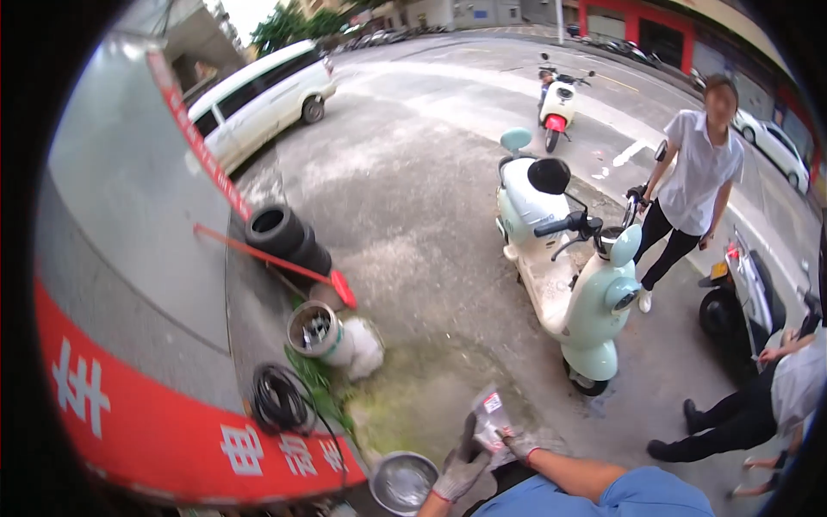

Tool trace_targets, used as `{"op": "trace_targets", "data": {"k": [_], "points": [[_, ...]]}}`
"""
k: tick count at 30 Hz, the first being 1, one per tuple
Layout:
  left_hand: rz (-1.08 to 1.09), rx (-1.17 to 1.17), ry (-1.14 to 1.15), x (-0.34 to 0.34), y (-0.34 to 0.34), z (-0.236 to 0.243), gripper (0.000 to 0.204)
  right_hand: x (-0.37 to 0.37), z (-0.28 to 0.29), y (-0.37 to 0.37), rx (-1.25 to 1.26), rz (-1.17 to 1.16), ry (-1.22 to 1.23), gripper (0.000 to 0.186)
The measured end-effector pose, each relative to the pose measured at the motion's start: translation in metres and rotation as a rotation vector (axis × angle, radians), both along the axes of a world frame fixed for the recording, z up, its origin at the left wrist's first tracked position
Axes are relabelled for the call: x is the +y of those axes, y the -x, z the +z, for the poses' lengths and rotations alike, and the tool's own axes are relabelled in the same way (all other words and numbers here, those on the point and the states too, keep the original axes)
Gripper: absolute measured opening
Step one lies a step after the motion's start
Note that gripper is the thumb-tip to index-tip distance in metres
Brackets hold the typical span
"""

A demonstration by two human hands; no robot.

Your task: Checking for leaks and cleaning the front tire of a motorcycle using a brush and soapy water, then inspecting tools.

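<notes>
A clear plastic packet (489, 413) with a small red and white label is held up in front of me at the lower middle. My right hand (519, 445), in a grey-white work glove, pinches its right side. On its left edge is my left hand (466, 472), gloved too, with darkened fingers closed along the packet. What lies inside the packet is too small to make out. Just left of my left hand, a metal basin (403, 495) rests on the ground with water or something shiny in it.
A mint-green scooter (594, 302) stands ahead right, with a person (693, 177) beside it. At left are stacked tyres (280, 231), a bucket (332, 340), a coiled black hose (277, 398) and a red-handled tool (267, 252). Another person (797, 379) is at far right.
</notes>
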State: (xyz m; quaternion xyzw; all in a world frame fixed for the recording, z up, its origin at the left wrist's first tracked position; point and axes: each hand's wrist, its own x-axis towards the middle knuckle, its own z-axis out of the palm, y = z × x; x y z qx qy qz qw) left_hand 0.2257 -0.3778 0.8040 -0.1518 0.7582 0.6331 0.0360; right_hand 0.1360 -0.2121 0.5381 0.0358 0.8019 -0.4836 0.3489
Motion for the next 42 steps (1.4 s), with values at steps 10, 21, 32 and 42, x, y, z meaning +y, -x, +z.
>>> {"op": "trace_targets", "data": {"k": [10,21,32,42], "points": [[-0.565,0.902,0.1,-0.095,0.229,0.232,0.106,-0.132,0.02,0.16,-0.134,-0.416,0.526,0.049],[0.042,-0.223,0.03,-0.366,0.146,-0.033,0.062,-0.342,-0.002,0.231,-0.159,-0.152,0.212,0.056],[1.119,-0.78,-0.088,-0.401,-0.099,-0.211,0.05,-0.769,0.03,0.275,0.434,0.516,-0.094,0.063],[1.767,-1.029,-1.006,-0.229,-0.055,-0.207,0.053,-1.037,-0.14,0.278,0.705,0.929,0.058,0.037]]}}
